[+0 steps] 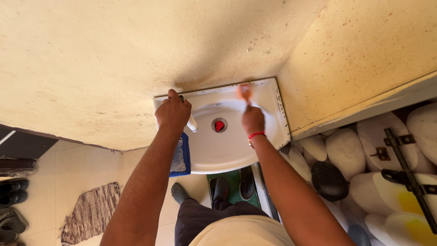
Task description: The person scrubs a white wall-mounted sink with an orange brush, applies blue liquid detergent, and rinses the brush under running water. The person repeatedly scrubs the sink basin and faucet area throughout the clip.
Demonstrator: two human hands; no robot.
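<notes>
In the head view, a white wall-mounted washbasin [227, 150] is seen from above, fixed against a cream plastered wall [91, 59], with the bowl at the centre of the frame. The left hand [173, 111] is placed at the basin's back rim, at about 10 o'clock from the drain, and its grip is clamped on the tap [192, 123], whose white spout points toward the bowl. The right hand [253, 120] is held over the bowl at about 3 o'clock from the drain; its grip is closed around the handle of an orange brush [246, 92], whose blurred head lies at the back rim at about 1 o'clock. A red thread band [256, 135] is worn on the right wrist. A red stopper [219, 125] sits in the round drain in the middle of the bowl.

Just beside the basin's left edge, at 9 o'clock, a blue tray [185, 157] is seen holding something pale grey; what it is cannot be told. Below the basin, at 6 o'clock, a green mat [234, 182] lies on the floor with 2 dark-socked feet around it. A woven rug [91, 212] lies on the pale tiles at 8 o'clock, and dark footwear [11, 205] is seen at the far left edge. At 4 o'clock, well apart from the hands, a door panel printed with smooth stones [341, 146] carries a black metal latch [403, 159]
</notes>
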